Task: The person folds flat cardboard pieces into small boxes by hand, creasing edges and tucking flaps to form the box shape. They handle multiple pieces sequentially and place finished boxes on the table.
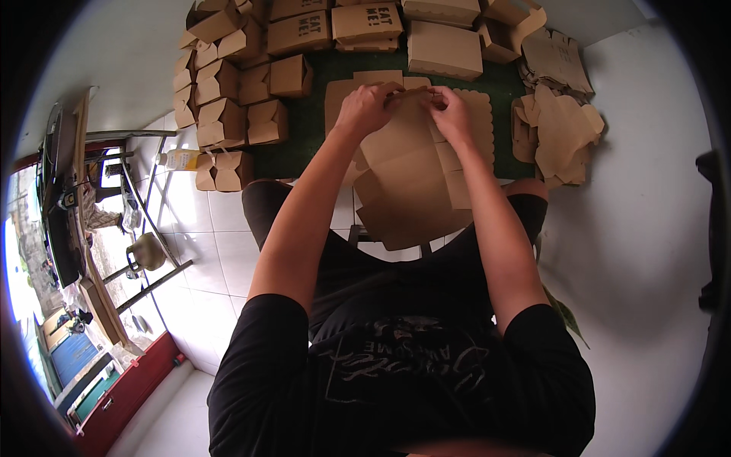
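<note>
A flat brown cardboard box blank (407, 175) lies over the green tabletop, and its near end hangs past the table edge above my lap. Under it rests another flat cardboard blank (482, 126) with a scalloped edge. My left hand (368, 108) pinches the far end of the upper blank. My right hand (448, 113) grips the same end a little to the right, fingers bent. Between the two hands a narrow flap (413, 92) stands folded up. Some fingertips are hidden behind the cardboard.
Folded brown boxes (221, 122) are stacked at the left of the green table (335, 67). Larger boxes (445, 49) line its far side. Flat cardboard pieces (563, 133) pile up at the right. A bottle of yellow liquid (180, 159) is by the left edge.
</note>
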Demonstrator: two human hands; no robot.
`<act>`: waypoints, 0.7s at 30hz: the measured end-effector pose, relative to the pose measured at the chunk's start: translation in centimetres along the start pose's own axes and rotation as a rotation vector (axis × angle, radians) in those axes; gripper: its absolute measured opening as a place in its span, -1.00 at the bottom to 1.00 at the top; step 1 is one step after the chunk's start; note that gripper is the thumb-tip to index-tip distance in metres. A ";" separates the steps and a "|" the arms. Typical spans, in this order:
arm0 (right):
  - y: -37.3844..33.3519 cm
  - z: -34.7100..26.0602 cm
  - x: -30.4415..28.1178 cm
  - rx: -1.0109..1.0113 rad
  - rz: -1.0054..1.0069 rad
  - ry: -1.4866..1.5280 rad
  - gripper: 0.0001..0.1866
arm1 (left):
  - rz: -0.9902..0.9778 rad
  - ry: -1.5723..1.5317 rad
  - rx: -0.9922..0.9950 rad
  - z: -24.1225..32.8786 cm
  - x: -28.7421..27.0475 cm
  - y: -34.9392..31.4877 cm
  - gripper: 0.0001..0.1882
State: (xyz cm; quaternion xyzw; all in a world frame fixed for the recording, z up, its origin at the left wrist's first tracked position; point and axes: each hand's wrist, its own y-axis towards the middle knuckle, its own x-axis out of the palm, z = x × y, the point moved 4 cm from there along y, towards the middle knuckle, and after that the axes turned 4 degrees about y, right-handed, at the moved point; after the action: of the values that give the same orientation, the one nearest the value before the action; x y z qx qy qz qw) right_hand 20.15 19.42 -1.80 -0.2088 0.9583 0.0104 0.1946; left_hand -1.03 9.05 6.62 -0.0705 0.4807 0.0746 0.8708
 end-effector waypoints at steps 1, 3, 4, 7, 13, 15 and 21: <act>0.1 -0.3 0.3 0.019 -0.011 0.007 -0.57 | 0.000 0.008 0.015 0.2 -0.2 0.3 -0.64; 0.3 -0.8 0.9 0.037 -0.012 0.014 -0.57 | 0.022 0.050 0.031 0.4 -0.6 0.7 -0.64; 0.4 -0.8 1.3 0.036 -0.002 0.013 -0.56 | 0.015 0.076 0.023 0.5 -0.7 0.8 -0.63; 1.1 -0.9 2.3 -0.008 -0.013 0.043 -0.54 | -0.007 0.063 0.026 0.7 -0.7 0.9 -0.65; 1.0 -0.4 3.4 0.145 -0.125 0.164 -0.53 | -0.093 -0.146 0.078 -0.3 -0.8 3.0 -0.71; 1.0 -0.6 3.7 0.180 -0.127 0.203 -0.53 | -0.107 -0.181 0.109 -0.8 -1.0 3.3 -0.71; 0.6 -0.8 4.3 0.101 -0.128 0.103 -0.58 | -0.162 -0.265 0.066 -2.4 -0.5 3.5 -0.72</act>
State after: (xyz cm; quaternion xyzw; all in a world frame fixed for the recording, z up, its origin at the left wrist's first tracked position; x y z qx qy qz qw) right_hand 15.98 18.21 -2.76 -0.2598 0.9511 -0.0610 0.1558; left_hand -3.97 11.99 5.62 -0.0699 0.3566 -0.0032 0.9316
